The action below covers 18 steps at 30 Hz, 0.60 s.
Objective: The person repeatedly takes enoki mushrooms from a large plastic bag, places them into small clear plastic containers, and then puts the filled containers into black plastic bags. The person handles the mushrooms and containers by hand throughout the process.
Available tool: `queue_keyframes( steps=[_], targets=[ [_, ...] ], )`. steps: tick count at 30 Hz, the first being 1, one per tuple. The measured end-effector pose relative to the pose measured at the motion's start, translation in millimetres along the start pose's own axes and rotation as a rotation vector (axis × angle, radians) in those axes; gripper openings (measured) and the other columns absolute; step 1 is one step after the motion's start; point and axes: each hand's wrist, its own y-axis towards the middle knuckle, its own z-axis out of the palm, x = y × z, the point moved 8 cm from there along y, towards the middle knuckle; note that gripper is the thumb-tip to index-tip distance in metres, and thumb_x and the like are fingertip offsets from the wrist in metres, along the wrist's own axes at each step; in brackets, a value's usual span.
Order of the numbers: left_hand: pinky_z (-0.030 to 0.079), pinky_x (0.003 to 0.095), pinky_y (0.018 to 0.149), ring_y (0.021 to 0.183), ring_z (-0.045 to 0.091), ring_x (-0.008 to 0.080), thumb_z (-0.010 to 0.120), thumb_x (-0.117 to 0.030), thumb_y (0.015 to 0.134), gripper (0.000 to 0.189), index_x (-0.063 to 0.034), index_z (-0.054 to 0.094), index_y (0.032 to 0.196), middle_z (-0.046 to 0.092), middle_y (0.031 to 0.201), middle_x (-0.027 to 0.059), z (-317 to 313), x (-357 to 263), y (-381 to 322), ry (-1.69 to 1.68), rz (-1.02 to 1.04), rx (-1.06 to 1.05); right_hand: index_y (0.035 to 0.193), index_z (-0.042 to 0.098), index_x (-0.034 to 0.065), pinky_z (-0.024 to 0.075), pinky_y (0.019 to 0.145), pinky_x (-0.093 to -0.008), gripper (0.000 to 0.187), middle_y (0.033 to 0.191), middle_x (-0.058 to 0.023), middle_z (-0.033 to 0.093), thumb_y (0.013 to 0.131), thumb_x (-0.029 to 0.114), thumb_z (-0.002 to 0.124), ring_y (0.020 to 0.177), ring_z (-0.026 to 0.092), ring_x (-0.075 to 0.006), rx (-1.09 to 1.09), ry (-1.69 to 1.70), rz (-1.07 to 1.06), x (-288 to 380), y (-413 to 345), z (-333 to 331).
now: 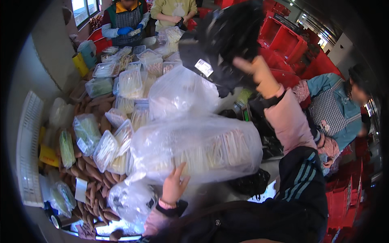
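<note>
My left hand (174,185), fingers apart, lies against the near edge of a large clear plastic bag (194,145) on the table. Through the bag show several packs of pale, sliced stick-like food. My right hand (258,73) is raised at the upper right, somewhat blurred, beside a black plastic bag (231,30) that bears a white label (204,67); whether the fingers grip the bag cannot be told. Below the black bag stands another filled clear bag (182,91). Clear plastic trays (130,82) of similar pale food are stacked to its left.
Brown sweet potatoes (91,170) heap at the left, with wrapped green vegetables (87,133) and a white plastic crate (30,152). Two people stand across the table; another person (331,106) is at the right, near red plastic crates (282,39). Black bags (252,182) lie near me.
</note>
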Motion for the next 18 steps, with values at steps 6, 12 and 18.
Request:
queue_keyframes(
  steps=[6,12,18],
  targets=[
    [0.052,0.0392,0.06,0.067,0.063,0.0335,0.069,-0.028,0.082,0.051,-0.0119,0.051,0.127,0.065,0.091,0.0178,-33,-35,-28,0.286,0.161,-0.278,0.084,0.059,-0.0019,0.0473,0.067,-0.0454,0.026,0.079,-0.018,0.057,0.061,0.008,0.062,0.078,0.058,-0.0398,0.146,-0.709,-0.579,-10,-154,135],
    [0.046,0.0308,0.085,0.096,0.056,0.0154,0.07,-0.004,0.084,0.037,-0.0034,0.055,0.118,0.058,0.109,0.0026,1,-21,-40,-1.209,-0.033,-0.177,0.097,0.059,0.0035,0.0486,0.071,-0.044,0.029,0.088,-0.0125,0.057,0.072,0.018,0.066,0.083,0.06,-0.033,0.314,-0.647,-0.398,-69,-259,229],
    [0.049,0.0337,0.086,0.098,0.059,0.0207,0.057,0.006,0.084,0.036,-0.004,0.058,0.119,0.061,0.112,0.0054,-22,18,-48,-1.338,-0.199,-0.414,0.124,0.053,0.0066,0.0498,0.082,-0.0384,0.063,0.126,-0.0134,0.051,0.067,0.018,0.076,0.101,0.059,-0.0291,0.265,-0.457,-0.36,-36,-278,178]
  ],
)
